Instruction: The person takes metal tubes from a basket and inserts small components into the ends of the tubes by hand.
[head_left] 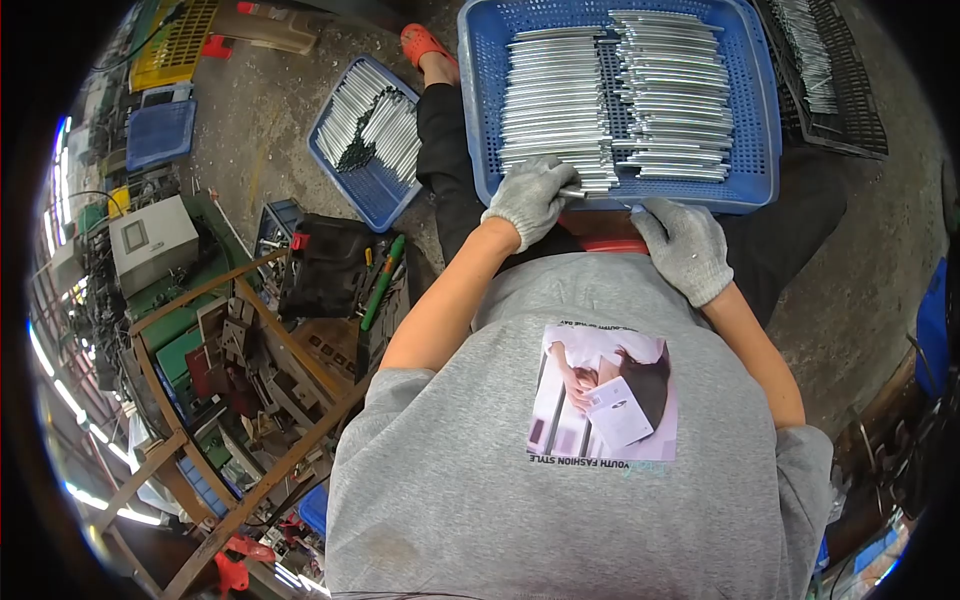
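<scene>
A large blue plastic basket [766, 110] holds two stacks of shiny metal rods [555, 95], laid crosswise side by side. My left hand [528, 203], in a grey knitted glove, is at the basket's near edge with its fingers closed around a short metal rod [573, 193], whose end sticks out to the right. My right hand [688, 248], gloved the same way, is beside the near rim to the right. Its thumb and fingers are pinched together at a small, thin item too small to name.
Left of the big basket, a smaller blue basket [378, 222] on the floor holds more rods and dark pieces. A black crate [850, 138] with rods stands at right. Machinery, a grey control box [155, 245] and a green-handled tool [383, 283] are at left.
</scene>
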